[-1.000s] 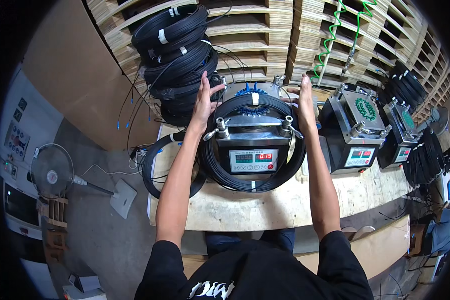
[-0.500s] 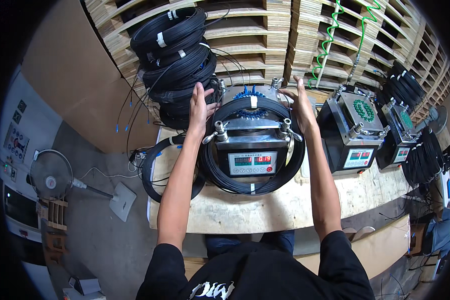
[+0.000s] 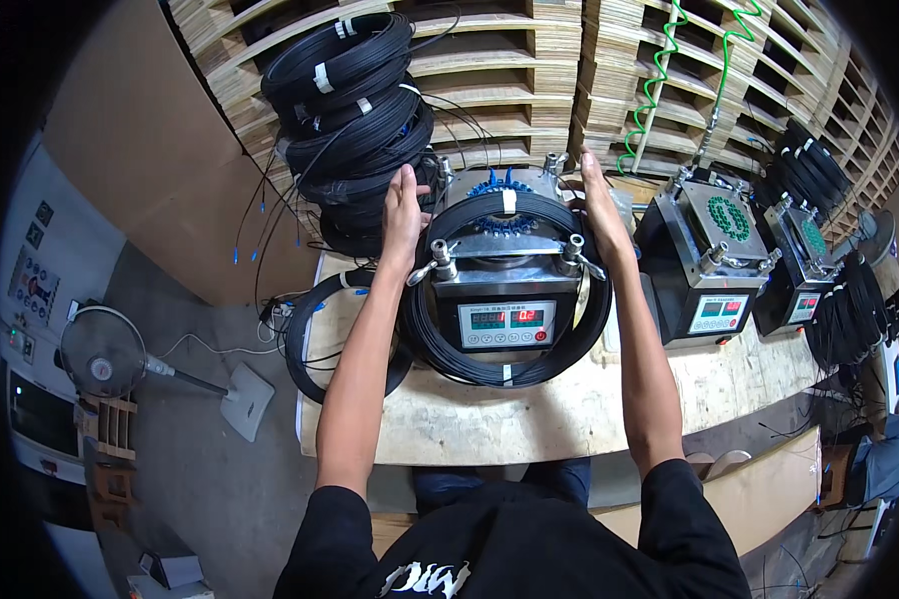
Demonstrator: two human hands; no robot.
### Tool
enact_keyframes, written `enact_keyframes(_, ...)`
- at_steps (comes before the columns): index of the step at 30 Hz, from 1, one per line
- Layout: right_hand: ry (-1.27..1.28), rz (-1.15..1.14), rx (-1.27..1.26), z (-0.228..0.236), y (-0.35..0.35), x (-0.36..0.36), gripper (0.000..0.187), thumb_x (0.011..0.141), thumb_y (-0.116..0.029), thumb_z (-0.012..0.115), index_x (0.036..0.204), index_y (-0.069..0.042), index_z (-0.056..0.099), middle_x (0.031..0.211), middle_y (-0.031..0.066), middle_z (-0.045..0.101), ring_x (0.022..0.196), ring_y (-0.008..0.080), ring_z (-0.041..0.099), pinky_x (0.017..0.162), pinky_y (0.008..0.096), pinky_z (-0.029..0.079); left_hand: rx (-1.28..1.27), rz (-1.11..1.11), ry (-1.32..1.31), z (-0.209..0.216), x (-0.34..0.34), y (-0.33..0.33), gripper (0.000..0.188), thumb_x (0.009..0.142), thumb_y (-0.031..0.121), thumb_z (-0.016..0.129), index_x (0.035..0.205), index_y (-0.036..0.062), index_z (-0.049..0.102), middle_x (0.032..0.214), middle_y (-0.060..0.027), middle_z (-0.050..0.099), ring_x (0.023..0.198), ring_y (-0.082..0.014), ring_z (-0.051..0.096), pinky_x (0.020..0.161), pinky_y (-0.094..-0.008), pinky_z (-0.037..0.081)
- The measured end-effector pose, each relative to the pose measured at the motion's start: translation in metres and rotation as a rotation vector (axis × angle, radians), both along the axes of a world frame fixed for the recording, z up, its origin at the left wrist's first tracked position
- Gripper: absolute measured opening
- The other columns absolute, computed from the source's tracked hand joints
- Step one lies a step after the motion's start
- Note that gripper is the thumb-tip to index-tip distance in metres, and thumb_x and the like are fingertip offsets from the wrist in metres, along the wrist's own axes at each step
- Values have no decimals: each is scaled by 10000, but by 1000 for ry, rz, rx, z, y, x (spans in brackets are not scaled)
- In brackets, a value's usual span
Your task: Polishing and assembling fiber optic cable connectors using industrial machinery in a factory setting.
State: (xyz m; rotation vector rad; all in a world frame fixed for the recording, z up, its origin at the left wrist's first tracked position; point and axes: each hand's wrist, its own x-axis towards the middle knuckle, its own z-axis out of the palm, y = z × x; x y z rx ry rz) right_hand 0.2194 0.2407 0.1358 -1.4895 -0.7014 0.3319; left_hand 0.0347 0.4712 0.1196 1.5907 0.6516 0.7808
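A boxy polishing machine [image 3: 494, 268] with a metal top, corner clamps and a lit panel stands on the bench before me. A coil of black cable [image 3: 440, 349], bound with white tape, hangs round its front. Blue connectors [image 3: 507, 226] ring the machine's top plate. My left hand [image 3: 402, 222] is by the coil's upper left side, fingers apart and pointing toward the machine. On the other side my right hand [image 3: 601, 210] has its fingers stretched up along the coil's right edge; some of them are hidden behind it. Whether either palm touches the coil is hard to see.
Black cable coils [image 3: 355, 130] are stacked high at the back left, and another coil [image 3: 305, 344] lies on the wooden bench [image 3: 449, 429]. Two similar machines with green connectors [image 3: 727, 220] stand to the right. A standing fan [image 3: 102, 361] is at the left. Wooden pallets [image 3: 499, 80] rise behind.
Both hands have shifted only slightly beside the coil, and the left fingers sit a little farther from the machine. The lit display's reading has changed. The coil stays in place.
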Motion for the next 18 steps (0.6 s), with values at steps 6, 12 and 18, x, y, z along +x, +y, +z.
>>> enact_keyframes(6,160,12,36,-12,1,15,783,991,-713,383,1601,-233,290,1502,199,439,1033,247,572,865,332,482,-93,-18,-128,4,3,-7,783,1024,639,417,1567,86,303,1275,-183,571,949,-258,675,787,-328,569)
enact_keyframes(12,216,-95,91,-12,0,4,809,972,-735,404,1582,-215,293,1246,174,551,947,214,616,820,373,510,-21,-172,-93,3,1,-3,872,1004,681,411,1607,89,194,1433,-224,495,1113,-292,642,968,-386,520)
enact_keyframes(18,-10,-153,78,-4,5,-4,790,1020,-645,417,1483,-5,416,1171,125,542,1042,193,568,780,337,550,1,-112,-50,-3,3,4,766,1023,660,380,1543,99,352,1290,-179,585,1026,-211,647,839,-338,533)
